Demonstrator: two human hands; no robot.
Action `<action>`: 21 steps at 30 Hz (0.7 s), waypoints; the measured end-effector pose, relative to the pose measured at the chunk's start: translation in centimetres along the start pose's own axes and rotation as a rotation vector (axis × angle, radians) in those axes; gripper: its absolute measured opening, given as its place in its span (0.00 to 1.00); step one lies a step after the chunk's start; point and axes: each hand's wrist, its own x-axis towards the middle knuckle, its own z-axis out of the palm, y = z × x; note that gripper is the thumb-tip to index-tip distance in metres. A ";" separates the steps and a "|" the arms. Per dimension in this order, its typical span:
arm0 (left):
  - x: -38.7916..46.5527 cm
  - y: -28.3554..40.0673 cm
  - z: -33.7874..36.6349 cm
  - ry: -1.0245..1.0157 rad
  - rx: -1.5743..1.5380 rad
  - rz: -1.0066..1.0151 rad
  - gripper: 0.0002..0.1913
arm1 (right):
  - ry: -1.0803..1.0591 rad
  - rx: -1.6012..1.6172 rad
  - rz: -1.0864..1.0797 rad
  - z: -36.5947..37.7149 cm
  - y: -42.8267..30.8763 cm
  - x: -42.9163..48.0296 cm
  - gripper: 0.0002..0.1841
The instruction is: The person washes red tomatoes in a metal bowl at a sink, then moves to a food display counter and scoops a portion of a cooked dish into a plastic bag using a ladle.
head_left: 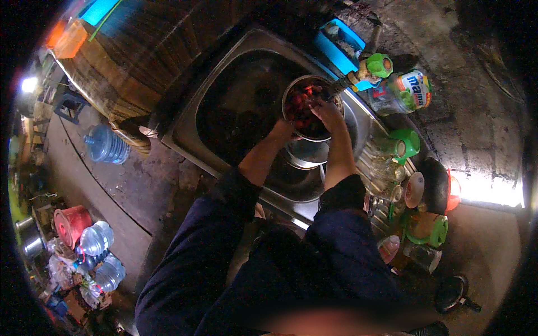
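Observation:
A round metal bowl (286, 95) with dark red pieces (299, 110) inside is held over the steel sink (210, 164), under the tap (339, 86). The pieces are too dim to name. My left hand (289, 129) grips the bowl's near left rim, fingers partly below it. Inside the bowl's right side is my right hand (324, 112); its fingertips reach the red pieces, and shadow hides whether they hold any. Directly beneath the bowl, a second metal vessel (311, 154) sits in the sink.
Along the sink's right side are a blue tray (336, 50), a plastic jar (388, 94), a green cup (410, 143) and several drinking glasses (384, 168). A frying pan (452, 294) lies at lower right. On the left floor stand a water jug (107, 145) and a red bucket (71, 224).

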 end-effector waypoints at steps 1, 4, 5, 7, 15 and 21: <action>0.1 -0.1 0.0 0.014 -0.089 -0.096 0.30 | -0.007 -0.365 0.047 -1.4 -0.7 -0.1 0.22; 0.2 -0.4 0.2 0.022 -0.322 -0.147 0.29 | 0.306 0.193 0.051 -4.1 -3.7 -0.7 0.17; 0.1 -0.6 0.4 0.057 -0.433 -0.140 0.28 | 0.453 0.420 0.135 -5.0 -5.1 -1.1 0.15; 0.0 -0.6 0.5 0.072 -0.527 -0.138 0.25 | 0.649 0.396 0.201 -7.6 -8.3 -1.9 0.13; -0.1 0.9 0.1 0.186 -0.344 -0.352 0.22 | 0.738 -0.021 0.151 -9.1 -12.3 -3.3 0.16; -0.2 0.6 0.0 0.228 0.026 -0.195 0.27 | 0.482 -0.404 0.265 -1.1 -7.8 -7.8 0.24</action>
